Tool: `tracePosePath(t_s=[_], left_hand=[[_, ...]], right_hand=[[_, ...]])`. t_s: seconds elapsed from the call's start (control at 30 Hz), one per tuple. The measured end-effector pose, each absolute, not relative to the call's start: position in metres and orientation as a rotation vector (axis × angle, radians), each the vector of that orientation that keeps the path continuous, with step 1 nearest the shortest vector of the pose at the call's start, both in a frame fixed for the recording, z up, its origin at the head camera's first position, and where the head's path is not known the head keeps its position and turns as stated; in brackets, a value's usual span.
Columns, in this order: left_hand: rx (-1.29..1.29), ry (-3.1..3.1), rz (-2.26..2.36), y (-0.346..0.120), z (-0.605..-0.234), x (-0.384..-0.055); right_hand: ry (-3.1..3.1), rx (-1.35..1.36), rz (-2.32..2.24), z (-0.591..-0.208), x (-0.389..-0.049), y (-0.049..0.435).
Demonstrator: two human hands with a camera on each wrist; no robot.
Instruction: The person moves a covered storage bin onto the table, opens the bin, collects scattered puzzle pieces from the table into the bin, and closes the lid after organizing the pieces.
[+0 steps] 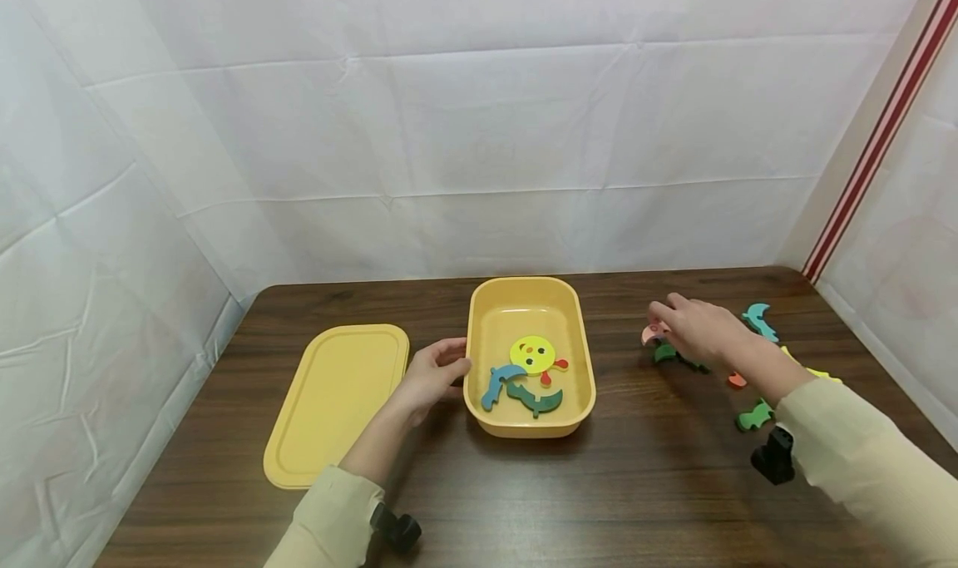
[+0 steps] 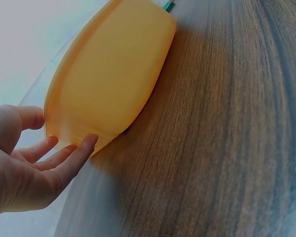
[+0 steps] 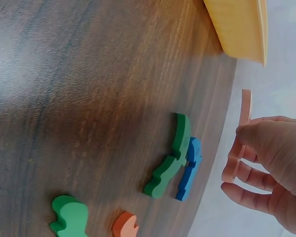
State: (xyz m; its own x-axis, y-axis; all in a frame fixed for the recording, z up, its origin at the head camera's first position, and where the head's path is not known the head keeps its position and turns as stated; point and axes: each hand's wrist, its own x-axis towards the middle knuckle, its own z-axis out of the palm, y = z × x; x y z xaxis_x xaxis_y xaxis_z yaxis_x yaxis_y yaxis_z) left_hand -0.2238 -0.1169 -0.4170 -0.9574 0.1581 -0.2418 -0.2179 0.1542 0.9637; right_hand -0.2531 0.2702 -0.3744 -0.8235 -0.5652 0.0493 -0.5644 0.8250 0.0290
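A yellow plastic box (image 1: 479, 335) stands on the table, with a round yellow smiling-face piece (image 1: 533, 354), a blue curved piece (image 1: 497, 382) and a dark green piece (image 1: 540, 401) lying inside. My left hand (image 1: 432, 377) rests against the box's left side. In the left wrist view its spread fingers (image 2: 78, 157) touch the outer wall, the thumb up by the rim. Off to the right, my right hand (image 1: 696, 327) pinches a flat pink wooden piece (image 3: 244, 111) between thumb and fingers, raised above the table. Under that hand lie a green piece (image 3: 170, 163) and a blue piece (image 3: 189, 170).
Left of the box lies its flat yellow lid (image 1: 337, 393). Around my right forearm are a turquoise piece (image 1: 759, 321), an orange piece (image 1: 737, 380), a bright green piece (image 1: 756, 416) and yellow bits (image 1: 823, 375). White sheeting (image 1: 486, 135) hangs behind the table.
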Motion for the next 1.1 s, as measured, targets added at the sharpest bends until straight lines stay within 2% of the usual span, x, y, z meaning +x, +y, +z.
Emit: tracePosePath(t_s=[1.1], left_hand=[[-0.106, 2.169, 1.844, -0.115, -0.414, -0.226]], right_hand=[[-2.918, 0.933, -0.01, -0.355, -0.278, 0.228]])
